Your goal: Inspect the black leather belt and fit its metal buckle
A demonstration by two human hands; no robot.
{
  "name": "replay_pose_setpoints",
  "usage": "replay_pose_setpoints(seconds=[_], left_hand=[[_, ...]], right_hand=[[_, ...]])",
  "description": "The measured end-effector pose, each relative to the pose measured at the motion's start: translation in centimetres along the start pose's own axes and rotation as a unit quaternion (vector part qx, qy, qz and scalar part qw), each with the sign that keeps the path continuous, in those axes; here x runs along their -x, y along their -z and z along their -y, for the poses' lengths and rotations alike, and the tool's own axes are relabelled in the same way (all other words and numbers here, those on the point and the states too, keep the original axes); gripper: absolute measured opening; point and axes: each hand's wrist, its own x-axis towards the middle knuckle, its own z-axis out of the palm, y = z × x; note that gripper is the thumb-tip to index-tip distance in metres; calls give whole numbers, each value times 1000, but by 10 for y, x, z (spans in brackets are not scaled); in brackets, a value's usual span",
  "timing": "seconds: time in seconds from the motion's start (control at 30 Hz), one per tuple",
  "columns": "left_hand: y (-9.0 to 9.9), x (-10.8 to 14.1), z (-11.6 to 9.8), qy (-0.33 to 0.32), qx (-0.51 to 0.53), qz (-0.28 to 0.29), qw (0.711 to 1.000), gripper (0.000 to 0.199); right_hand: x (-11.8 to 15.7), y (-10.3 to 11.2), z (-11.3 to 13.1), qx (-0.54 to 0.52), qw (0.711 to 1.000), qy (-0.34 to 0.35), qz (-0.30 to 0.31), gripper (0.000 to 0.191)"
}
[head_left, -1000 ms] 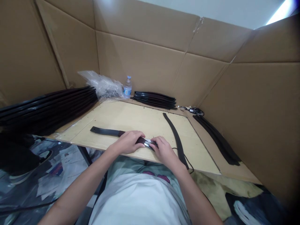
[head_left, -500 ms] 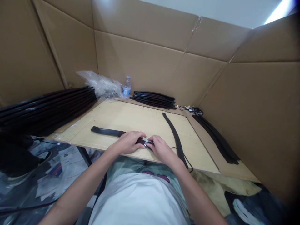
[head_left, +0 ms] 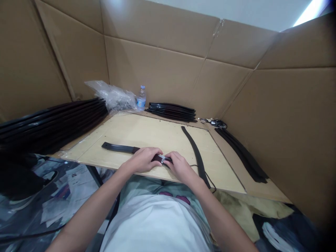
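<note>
A dark curved strip point(head_left: 119, 147) lies near the front edge of the board, its flat left end pointing away to the left. My left hand point(head_left: 145, 159) wraps around its middle, fingers closed. Just right of it, my right hand point(head_left: 177, 164) pinches the strip's other part, where a small silvery piece point(head_left: 163, 158) shows between my fingertips. What exactly my right fingers grip there is partly hidden. From beside my right hand a thin black cable point(head_left: 210, 180) runs under or past a second black curved strip point(head_left: 195, 150), which lies on the board.
Stacks of dark strips lie at the left point(head_left: 55, 120) and back point(head_left: 172, 112); several black strips point(head_left: 240, 154) lie at the right. A plastic bag point(head_left: 112, 96), a water bottle point(head_left: 141, 99) and tangled cables point(head_left: 217, 123) sit at the back. Cardboard walls point(head_left: 157, 66) enclose the pale board point(head_left: 141, 127).
</note>
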Motion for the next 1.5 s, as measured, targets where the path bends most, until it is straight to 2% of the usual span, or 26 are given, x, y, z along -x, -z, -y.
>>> replay_pose_setpoints(seconds=[1.5], left_hand=[[2, -1, -2, -7, -6, 3, 1000, 34]], right_hand=[[8, 1, -5, 7, 1000, -12, -9, 13]])
